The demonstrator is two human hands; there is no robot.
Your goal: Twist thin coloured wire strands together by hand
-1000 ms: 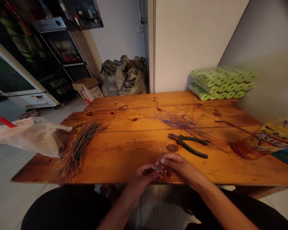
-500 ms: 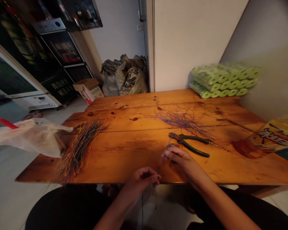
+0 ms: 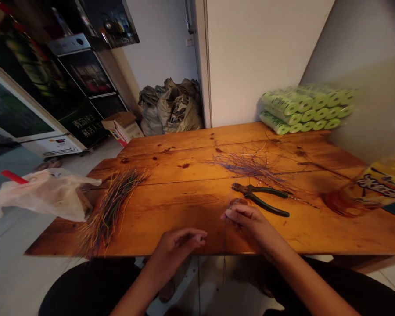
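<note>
My right hand is closed in a pinch on a thin bluish wire, which hangs down past the table's front edge and also sticks up above the fingers. Just beyond that hand lies a pair of pliers with dark green handles, jaws pointing left. My left hand is held apart from the wire, thumb and fingertips close together. A tiny dark speck shows at its tips, too small to name. Behind the pliers spreads a loose pile of thin wires. A thicker bundle of coloured wires lies at the table's left.
The wooden table carries a white plastic bag at its left edge. At right stands a large bottle with a yellow label. Green-wrapped rolls are stacked at the back, and full sacks stand behind the table.
My left hand has moved left, away from the wire's lower end, which now hangs free. The right hand keeps its pinch on the wire, almost in place.
</note>
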